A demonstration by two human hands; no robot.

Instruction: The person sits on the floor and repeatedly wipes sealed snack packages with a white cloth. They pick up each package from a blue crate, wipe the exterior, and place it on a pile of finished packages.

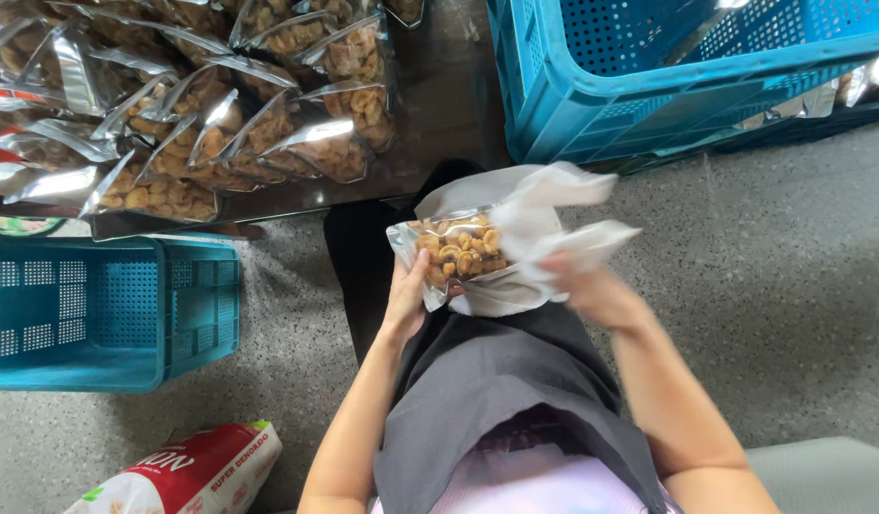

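Now the left hand (pixel 406 303) grips a snack bag (pixel 456 250); the right hand (pixel 592 286), blurred, pinches a white cloth (pixel 544 221) against it.

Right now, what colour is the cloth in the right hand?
White cloth, held by the right hand; head view shows it best.

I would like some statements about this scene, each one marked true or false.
1. The left hand holds a clear snack bag. True.
2. The right hand holds a white cloth. True.
3. The crate on the floor at the left is red. False: it is blue.
4. The pile of filled bags lies inside a crate. False: it lies on a dark tray.
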